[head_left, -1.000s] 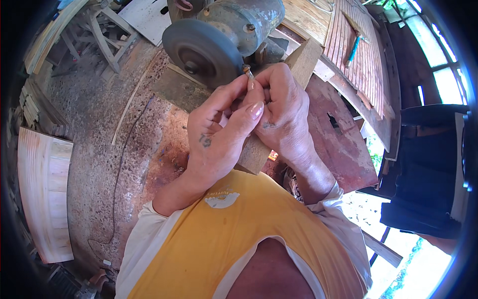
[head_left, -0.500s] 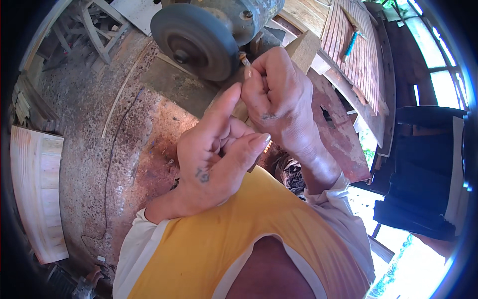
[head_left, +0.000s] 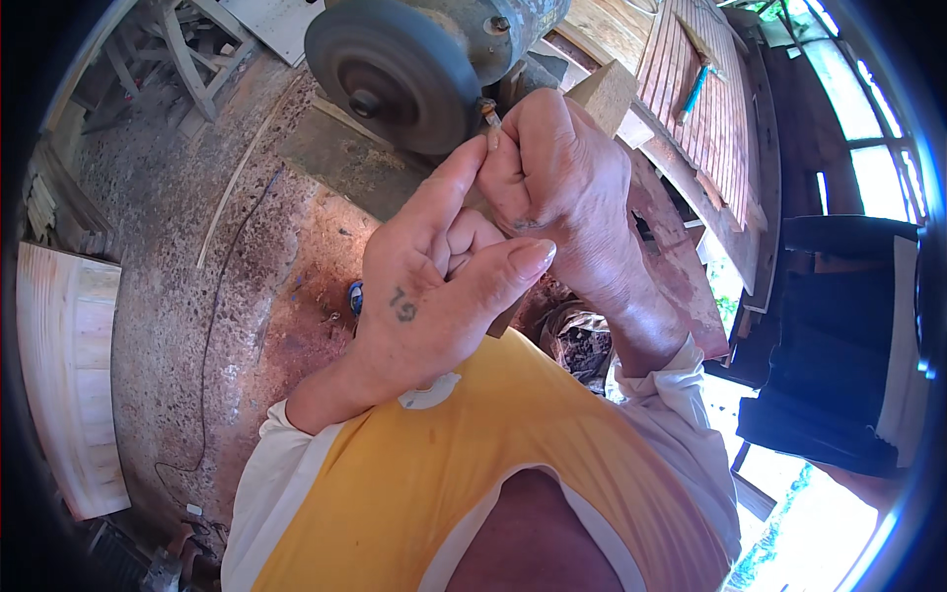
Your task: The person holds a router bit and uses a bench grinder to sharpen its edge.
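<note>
Pinching the piece [head_left: 491, 115] in right grip [head_left: 572, 187], with left grip [head_left: 422, 268] spread alongside! Likely light, stiff, slick; best held by the end clear of wheel [head_left: 412, 81].

The left forearm [head_left: 330, 395] and right forearm [head_left: 646, 331] are angling upward and inward from the lower sides. The right hand [head_left: 567, 183] is curling into a tight, fist-like pinch. The left hand [head_left: 409, 266] is stretching its index finger [head_left: 449, 187] up to the right hand's thumb side, while its thumb [head_left: 508, 271] is sticking out apart and its remaining fingers [head_left: 466, 237] are folding inward.
</note>
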`<state>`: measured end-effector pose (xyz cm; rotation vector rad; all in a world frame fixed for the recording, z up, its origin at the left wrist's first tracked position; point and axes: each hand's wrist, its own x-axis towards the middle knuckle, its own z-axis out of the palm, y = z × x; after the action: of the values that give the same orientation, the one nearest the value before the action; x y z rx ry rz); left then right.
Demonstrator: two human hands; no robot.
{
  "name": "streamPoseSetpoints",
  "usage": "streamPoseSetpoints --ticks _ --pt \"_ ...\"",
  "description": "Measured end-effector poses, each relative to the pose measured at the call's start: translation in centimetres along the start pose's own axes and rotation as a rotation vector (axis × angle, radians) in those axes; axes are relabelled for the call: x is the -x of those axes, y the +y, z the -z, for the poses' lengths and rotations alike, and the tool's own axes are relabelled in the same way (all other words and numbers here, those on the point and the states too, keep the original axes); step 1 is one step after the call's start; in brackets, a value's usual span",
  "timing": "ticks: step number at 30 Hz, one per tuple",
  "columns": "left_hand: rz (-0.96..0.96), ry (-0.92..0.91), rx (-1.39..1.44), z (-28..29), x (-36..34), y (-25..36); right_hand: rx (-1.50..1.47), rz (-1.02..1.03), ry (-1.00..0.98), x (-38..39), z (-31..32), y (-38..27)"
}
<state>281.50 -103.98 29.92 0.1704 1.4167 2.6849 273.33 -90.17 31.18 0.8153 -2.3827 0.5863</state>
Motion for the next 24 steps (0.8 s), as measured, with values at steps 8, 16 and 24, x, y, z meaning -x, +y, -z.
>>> streamPoseSetpoints --ticks 8,16,24 --pt "0.006 -0.029 -0.036 0.23 -0.1 0.11 0.122 0.067 -0.054 -0.29 0.38 -0.04" --pt "0.029 -0.037 -0.014 0.33 0.06 0.46 0.071 0.052 -0.053 -0.49 0.62 -0.49" --pt "0.064 -0.068 -0.01 0.5 0.03 0.91 0.072 0.059 -0.044 -0.58 0.66 -0.52"
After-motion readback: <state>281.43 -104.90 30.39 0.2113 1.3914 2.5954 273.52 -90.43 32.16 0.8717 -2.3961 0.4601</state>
